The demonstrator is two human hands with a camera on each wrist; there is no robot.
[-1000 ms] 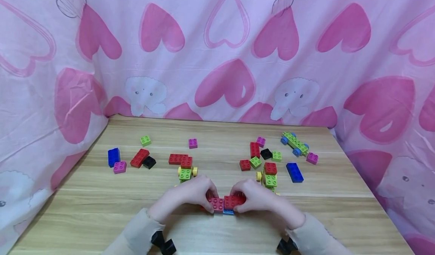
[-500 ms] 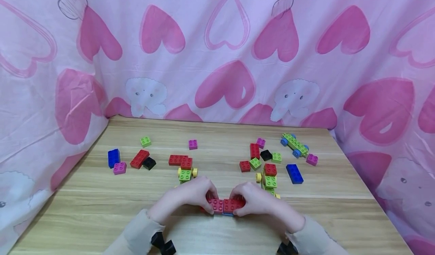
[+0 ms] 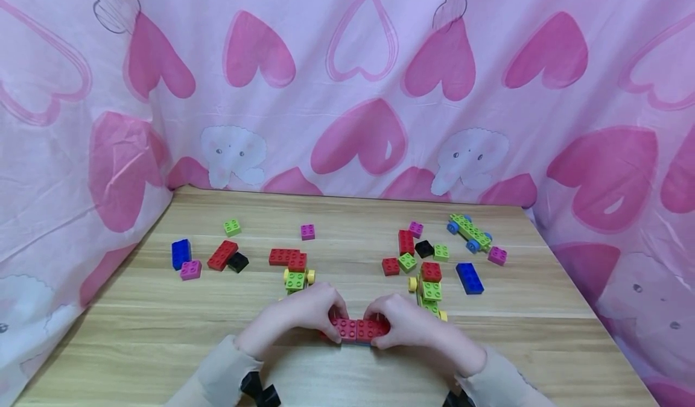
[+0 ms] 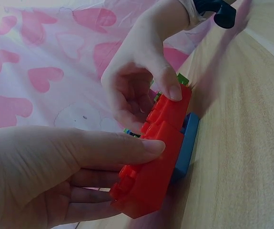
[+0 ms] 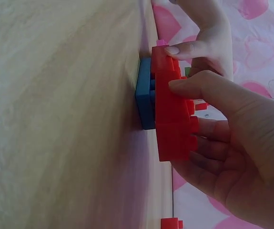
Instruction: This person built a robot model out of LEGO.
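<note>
Two red studded bricks stand end to end near the front of the table, spanning a blue brick (image 4: 188, 148) beneath them. My left hand (image 3: 314, 307) grips the left red brick (image 3: 347, 330), thumb on its near side. The right red brick (image 3: 367, 331) is pinched by my right hand (image 3: 404, 319), with its thumb (image 5: 187, 86) on the near face and the other fingers behind. Both tops look level in the head view. The right wrist view shows studs of the blue brick in a narrow gap under the red ones. From above, the blue brick is mostly hidden.
Just beyond my hands stand two yellow-wheeled brick builds, the left one (image 3: 295, 281) and the right one (image 3: 431, 290). A green chassis with blue wheels (image 3: 470, 232) lies far right. Loose bricks flank both sides, including a blue one (image 3: 469, 278) and a black one (image 3: 238, 262).
The right red brick has come down level with the left one, and less of the blue brick shows beneath. My right hand has shifted slightly left and down; my left hand keeps its grip.
</note>
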